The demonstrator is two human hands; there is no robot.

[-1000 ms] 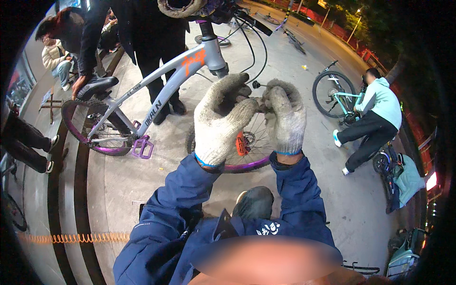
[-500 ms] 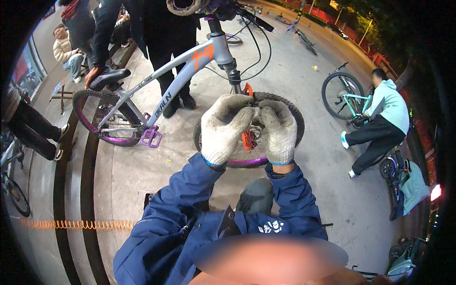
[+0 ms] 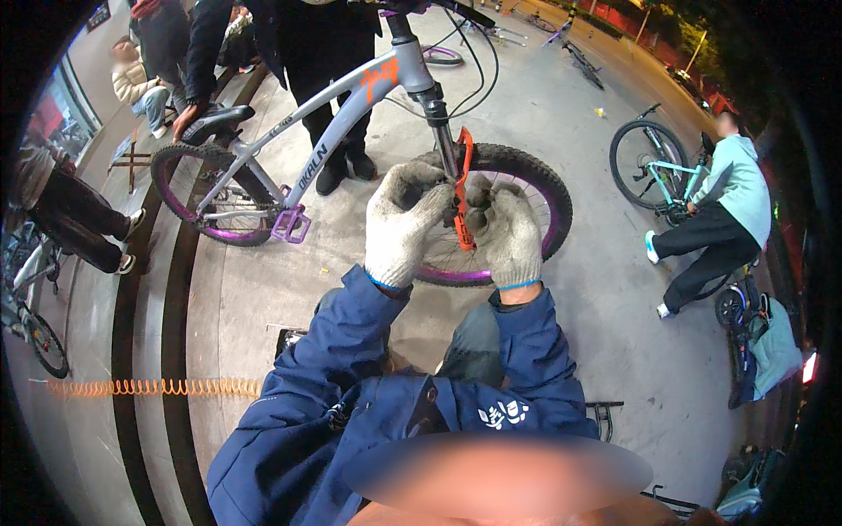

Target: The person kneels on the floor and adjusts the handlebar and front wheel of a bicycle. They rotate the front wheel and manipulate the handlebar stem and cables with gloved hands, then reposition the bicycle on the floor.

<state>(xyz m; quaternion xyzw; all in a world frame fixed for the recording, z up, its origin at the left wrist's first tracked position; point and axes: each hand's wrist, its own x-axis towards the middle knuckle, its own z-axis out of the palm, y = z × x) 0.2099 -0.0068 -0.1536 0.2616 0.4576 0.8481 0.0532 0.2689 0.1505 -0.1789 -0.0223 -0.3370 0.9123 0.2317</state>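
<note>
A grey bicycle [image 3: 351, 110] with purple rims stands before me, its front wheel [image 3: 562, 188] turned to the right. My left hand [image 3: 402, 230], in a whitish knit glove, pinches with thumb and fingertips just left of the orange fork leg [image 3: 465, 232]. Whatever sits between those fingertips is too small to make out. On the other side of that leg is my right hand [image 3: 512, 238], gloved too, its dirty fingers curled in front of the spokes. Its fingertips are bent inward, and anything they hold is hidden.
A person in dark clothes steadies the bicycle's saddle [image 3: 219, 123]. To the right, another person [image 3: 735, 188] bends over a turquoise bicycle [image 3: 662, 171]. Dark-edged steps [image 3: 180, 307] and an orange coiled hose [image 3: 158, 387] lie left. A purple pedal [image 3: 289, 224] sticks out toward me.
Both hands were close together in front of the wheel; now they are farther apart, either side of the orange fork leg. The view has shifted a little, and the fork and wheel show more.
</note>
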